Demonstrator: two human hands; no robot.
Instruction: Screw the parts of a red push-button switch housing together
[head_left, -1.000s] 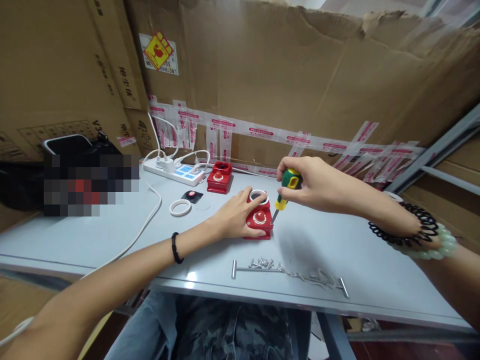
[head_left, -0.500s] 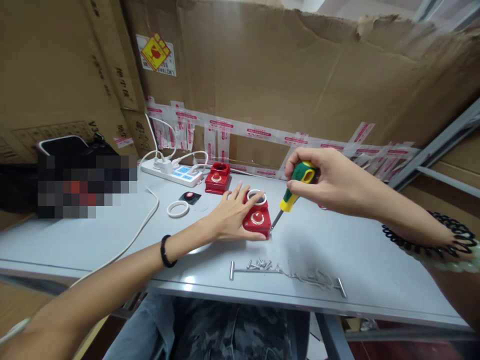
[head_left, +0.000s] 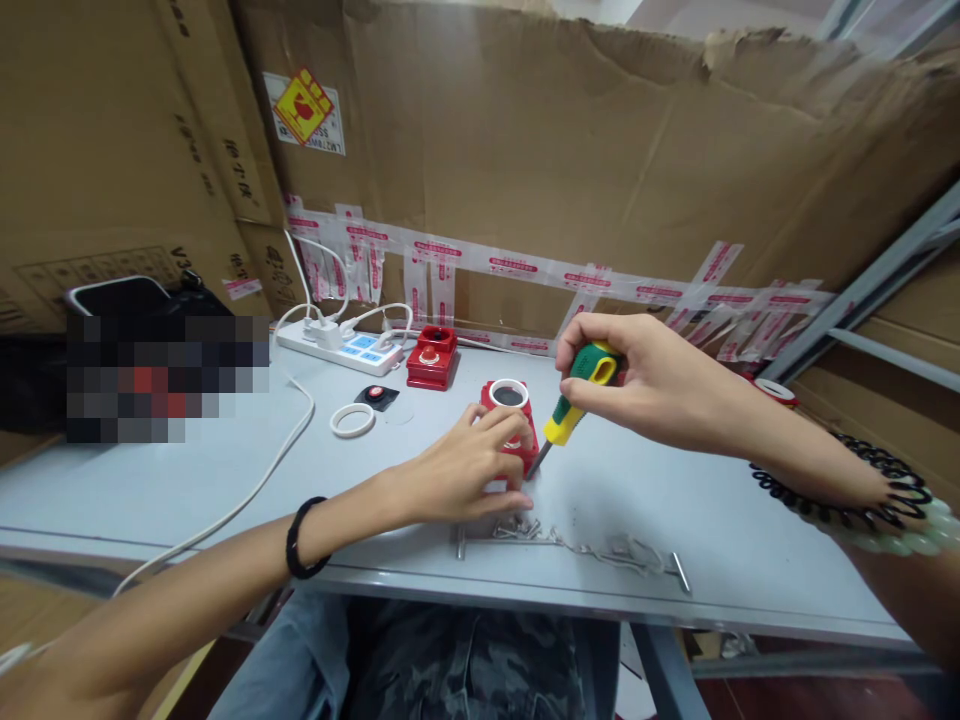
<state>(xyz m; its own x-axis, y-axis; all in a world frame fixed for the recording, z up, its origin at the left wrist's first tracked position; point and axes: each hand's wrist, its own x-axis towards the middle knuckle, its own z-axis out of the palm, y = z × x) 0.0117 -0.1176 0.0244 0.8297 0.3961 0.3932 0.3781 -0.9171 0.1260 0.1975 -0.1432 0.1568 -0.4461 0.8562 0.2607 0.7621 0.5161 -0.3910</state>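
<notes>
My right hand grips the green-and-yellow screwdriver, tilted with its shaft pointing down to the left. The tip is at the front right corner of a red box, which carries a white ring around a dark round opening at its back. My left hand is over the box's front left part, fingers bent and apart, hiding much of its round knob. The left thumb reaches out just behind a small pile of screws; whether the fingers touch the box I cannot tell.
A second red box stands behind, near a white power strip. A loose white ring and a small black piece with a red button lie to the left. In front is a metal bar with crosspieces. Cardboard walls the back.
My left hand has drawn toward me and its spread fingers have bent, with the thumb nearer the screws. The screwdriver and right hand have shifted slightly left and down.
</notes>
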